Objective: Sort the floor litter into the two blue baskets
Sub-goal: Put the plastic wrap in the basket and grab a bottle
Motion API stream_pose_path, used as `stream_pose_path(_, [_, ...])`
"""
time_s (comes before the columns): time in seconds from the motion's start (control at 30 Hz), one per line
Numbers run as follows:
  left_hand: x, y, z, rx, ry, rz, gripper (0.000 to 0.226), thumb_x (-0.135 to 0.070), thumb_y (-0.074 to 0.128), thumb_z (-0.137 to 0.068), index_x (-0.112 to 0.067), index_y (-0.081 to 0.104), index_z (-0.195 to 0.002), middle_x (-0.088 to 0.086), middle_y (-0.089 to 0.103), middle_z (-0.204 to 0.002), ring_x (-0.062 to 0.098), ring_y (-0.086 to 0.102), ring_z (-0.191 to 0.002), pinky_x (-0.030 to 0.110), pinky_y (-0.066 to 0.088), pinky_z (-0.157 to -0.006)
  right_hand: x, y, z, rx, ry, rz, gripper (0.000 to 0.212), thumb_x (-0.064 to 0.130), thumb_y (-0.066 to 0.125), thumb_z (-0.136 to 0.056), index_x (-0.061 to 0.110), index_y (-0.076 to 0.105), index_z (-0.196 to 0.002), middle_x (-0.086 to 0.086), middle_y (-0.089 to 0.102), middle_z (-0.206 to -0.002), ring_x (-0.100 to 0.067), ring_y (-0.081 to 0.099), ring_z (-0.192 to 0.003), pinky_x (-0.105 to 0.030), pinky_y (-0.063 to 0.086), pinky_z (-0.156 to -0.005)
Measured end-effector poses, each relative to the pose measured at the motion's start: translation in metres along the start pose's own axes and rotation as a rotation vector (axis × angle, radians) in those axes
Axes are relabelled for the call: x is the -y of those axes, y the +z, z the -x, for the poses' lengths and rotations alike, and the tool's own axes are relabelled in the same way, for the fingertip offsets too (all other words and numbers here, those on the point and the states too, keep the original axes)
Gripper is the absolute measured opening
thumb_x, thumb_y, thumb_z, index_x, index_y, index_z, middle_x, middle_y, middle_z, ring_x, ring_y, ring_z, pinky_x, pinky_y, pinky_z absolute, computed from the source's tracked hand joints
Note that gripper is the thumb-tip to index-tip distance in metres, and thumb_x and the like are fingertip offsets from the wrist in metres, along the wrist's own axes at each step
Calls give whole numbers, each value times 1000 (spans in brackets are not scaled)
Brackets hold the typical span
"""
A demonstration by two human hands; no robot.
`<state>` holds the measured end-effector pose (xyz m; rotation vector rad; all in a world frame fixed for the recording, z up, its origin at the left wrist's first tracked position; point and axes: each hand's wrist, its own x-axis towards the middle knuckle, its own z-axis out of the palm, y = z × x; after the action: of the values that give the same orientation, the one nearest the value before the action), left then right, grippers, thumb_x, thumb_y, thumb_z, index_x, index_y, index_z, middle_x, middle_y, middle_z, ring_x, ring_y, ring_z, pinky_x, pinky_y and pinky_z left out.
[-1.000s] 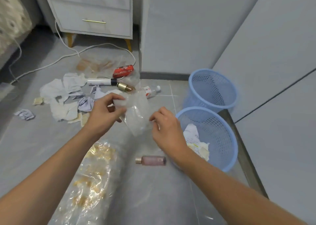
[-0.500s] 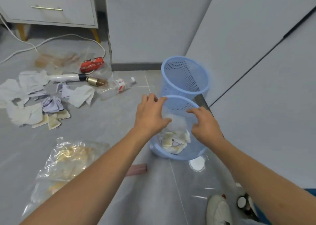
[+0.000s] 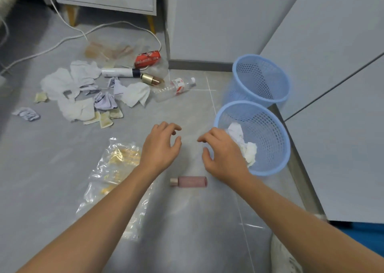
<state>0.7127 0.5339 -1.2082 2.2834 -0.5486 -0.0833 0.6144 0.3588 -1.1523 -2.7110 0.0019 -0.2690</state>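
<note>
Now my left hand (image 3: 161,148) and right hand (image 3: 223,156) hover loosely curled, holding nothing, just beyond the pink bottle (image 3: 189,181), beside the near basket (image 3: 270,164).

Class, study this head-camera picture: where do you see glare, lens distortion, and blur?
Head view: glare streaks the glossy floor tiles near the bottom and glints on the clear plastic bag; the wide lens bends the cabinet edge and stretches both forearms toward the corners; the far blue basket smears at its left wall, while the pink bottle stays fairly sharp.
</note>
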Motion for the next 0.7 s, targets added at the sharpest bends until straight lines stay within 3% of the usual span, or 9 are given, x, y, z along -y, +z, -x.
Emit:
stream_pose_path(0.17, [47, 3, 21, 20, -75, -37, 24, -30, 58, -94, -28, 62, -118, -8, 60, -102, 16, 52, -104, 37, 49, -78, 27, 59, 17, 138, -153, 78, 27, 11, 56, -82, 14, 66, -107, -1, 57, -99, -25, 53, -89, -40, 47, -71])
stream_pose_path(0.3, [79, 14, 15, 24, -92, -58, 27, -29, 58, -95, -26, 62, -121, -6, 60, -105, 17, 51, -108, 35, 47, -76, 21, 106, 24, 349, -28, 85, 37, 26, 56, -85, 26, 56, -122, 5, 49, -115, -23, 49, -102, -44, 52, -70])
stream_pose_path(0.37, [89, 18, 2, 9, -84, -74, 28, -29, 58, -95, -25, 62, -123, -5, 60, -107, 17, 52, -110, 35, 46, -76, 14, 122, 22, 400, 4, 160, 44, 32, 62, -84, 29, 53, -127, 7, 48, -121, -21, 49, -109, -34, 45, -71])
stream_pose_path(0.43, [97, 23, -19, -5, -72, -94, 30, -28, 58, -95, -24, 61, -124, -4, 61, -108, 19, 52, -111, 35, 46, -79, 7, 137, 20, 440, -18, 198, 49, 29, 68, -83, 28, 53, -130, 6, 50, -124, -22, 50, -111, -29, 30, -71])
stream_pose_path(0.53, [103, 33, -59, -29, -49, -131, 34, -29, 57, -94, -23, 59, -127, -1, 60, -113, 22, 51, -114, 38, 48, -82, -6, 156, 10, 487, -21, 206, 53, 15, 67, -75, 27, 54, -125, 4, 50, -117, -26, 51, -107, -34, 38, -72])
stream_pose_path(0.57, [104, 37, -75, -37, -32, -148, 36, -30, 58, -94, -23, 57, -129, 1, 59, -115, 23, 51, -115, 39, 49, -83, -9, 159, 4, 479, 7, 231, 53, 12, 69, -70, 29, 57, -119, 5, 51, -112, -24, 54, -102, -30, 34, -66])
stream_pose_path(0.63, [105, 46, -110, -40, 11, -200, 40, -30, 58, -93, -21, 55, -132, 3, 55, -119, 25, 50, -118, 39, 48, -84, -12, 154, -10, 423, 57, 324, 49, 13, 74, -59, 33, 64, -102, 9, 55, -101, -17, 59, -90, -23, 9, -54])
stream_pose_path(0.7, [104, 56, -148, -37, 46, -276, 45, -31, 59, -92, -21, 53, -135, 4, 52, -125, 26, 48, -120, 39, 48, -86, -18, 152, -21, 435, 48, 297, 40, 11, 68, -75, 30, 62, -109, 8, 52, -112, -17, 54, -103, -27, 0, -54])
